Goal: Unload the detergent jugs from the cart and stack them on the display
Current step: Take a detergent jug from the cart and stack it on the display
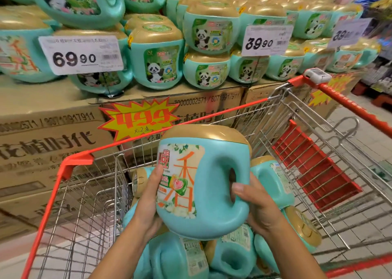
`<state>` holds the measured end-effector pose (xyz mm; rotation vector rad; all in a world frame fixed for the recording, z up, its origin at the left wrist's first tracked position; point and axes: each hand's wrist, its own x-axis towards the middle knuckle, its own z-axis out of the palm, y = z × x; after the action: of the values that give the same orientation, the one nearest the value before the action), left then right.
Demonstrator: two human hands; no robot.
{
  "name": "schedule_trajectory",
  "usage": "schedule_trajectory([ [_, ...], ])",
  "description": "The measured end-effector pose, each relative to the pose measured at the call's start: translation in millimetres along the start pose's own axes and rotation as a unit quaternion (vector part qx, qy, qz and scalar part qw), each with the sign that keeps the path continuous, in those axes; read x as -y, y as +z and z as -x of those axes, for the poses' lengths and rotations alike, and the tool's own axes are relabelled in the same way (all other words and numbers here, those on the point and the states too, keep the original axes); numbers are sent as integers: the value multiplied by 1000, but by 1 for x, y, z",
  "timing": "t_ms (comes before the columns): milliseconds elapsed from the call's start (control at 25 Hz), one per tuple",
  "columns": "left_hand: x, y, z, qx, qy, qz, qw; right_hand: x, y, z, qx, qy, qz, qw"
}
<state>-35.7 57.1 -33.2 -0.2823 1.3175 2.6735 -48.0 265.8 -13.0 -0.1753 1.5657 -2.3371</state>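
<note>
Both hands hold one teal detergent jug [203,181] upright above the wire cart [78,159] — the left hand [148,198] grips its labelled side, the right hand [256,206] curls around the handle. More jugs [273,181] lie in the cart beneath, and the display [157,62] of stacked jugs stands just beyond, on cardboard boxes [53,142].
</note>
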Motion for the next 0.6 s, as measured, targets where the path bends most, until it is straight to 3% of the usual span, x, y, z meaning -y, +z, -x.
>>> schedule_trajectory([
  [200, 3, -32, 45, -140, 88, -78, 983, -29, 20, -17, -41, 42, 130, 990],
  [600, -17, -141, 198, -380, 164, -55, 909, -122, 177, 7, 126, 118, 128, 977],
])
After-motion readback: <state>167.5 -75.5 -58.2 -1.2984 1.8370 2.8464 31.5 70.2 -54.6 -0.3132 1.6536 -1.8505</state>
